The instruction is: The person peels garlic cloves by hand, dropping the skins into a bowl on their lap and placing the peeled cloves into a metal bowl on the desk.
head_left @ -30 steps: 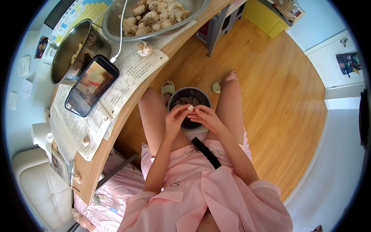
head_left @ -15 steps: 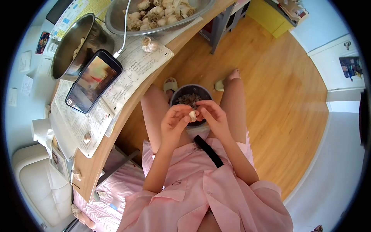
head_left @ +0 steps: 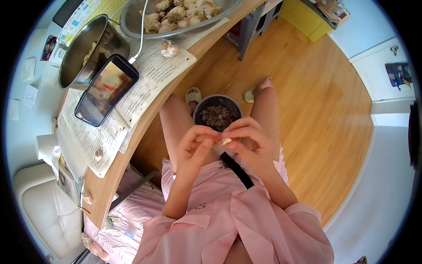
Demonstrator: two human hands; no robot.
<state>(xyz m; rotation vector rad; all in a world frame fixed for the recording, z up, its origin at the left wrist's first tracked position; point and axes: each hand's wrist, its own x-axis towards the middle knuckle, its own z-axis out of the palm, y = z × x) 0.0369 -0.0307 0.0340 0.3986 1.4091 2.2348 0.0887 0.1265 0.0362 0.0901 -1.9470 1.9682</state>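
Note:
A pale garlic clove (head_left: pixel 226 141) sits between my fingertips, over my lap. My right hand (head_left: pixel 248 141) pinches it between thumb and fingers. My left hand (head_left: pixel 197 144) is closed too, its fingertips meeting the clove's other end; the exact contact is partly hidden. Just beyond my hands, a dark bin (head_left: pixel 201 104) stands on the floor between my legs, with brownish garlic skins (head_left: pixel 217 116) inside.
On the desk (head_left: pixel 145 130) to my left are a metal bowl of garlic bulbs (head_left: pixel 184 17), a steel pot (head_left: pixel 72 66) with cloves, a propped phone (head_left: pixel 107 90) on a white cable, printed sheets (head_left: pixel 154 66), a loose bulb (head_left: pixel 169 48) and a small clove (head_left: pixel 98 155).
Both hands have drawn slightly back toward my body, and the clove has come down and right, from the left fingertips to the right ones. More of the bin's contents shows.

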